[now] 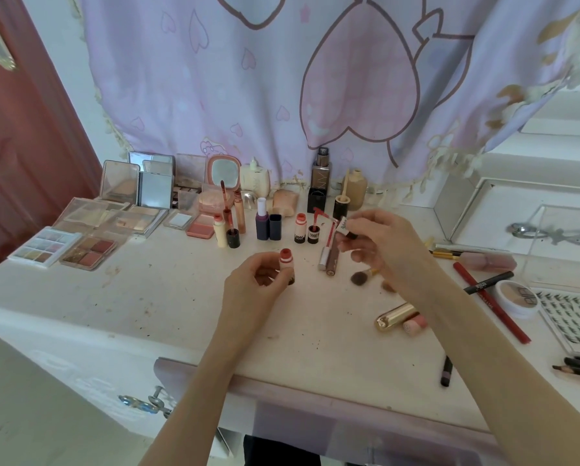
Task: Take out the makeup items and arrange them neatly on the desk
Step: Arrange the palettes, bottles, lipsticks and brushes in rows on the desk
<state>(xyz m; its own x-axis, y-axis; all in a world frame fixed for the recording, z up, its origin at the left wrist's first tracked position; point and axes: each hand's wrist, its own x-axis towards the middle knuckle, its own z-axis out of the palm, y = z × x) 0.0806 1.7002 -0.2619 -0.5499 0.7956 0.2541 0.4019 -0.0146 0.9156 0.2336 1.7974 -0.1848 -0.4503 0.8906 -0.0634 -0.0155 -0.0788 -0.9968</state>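
A single wide-angle view, worn on the person's head, looks forward and down over a desk [147,297] from just behind its front edge. It faces a hanging cloth [248,95] at the back of the desk. Both forearms reach in from the bottom edge, so the left hand [255,284] and right hand [379,243] sit near the frame's middle, close to the lens. The wide lens bends the edges: a door [19,146] leans at the left. No second view shares the scene.

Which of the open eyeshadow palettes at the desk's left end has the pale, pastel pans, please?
The white-cased eyeshadow palette, the leftmost one at the desk's edge; the clear-cased palette beside it holds reddish-brown and gold pans.
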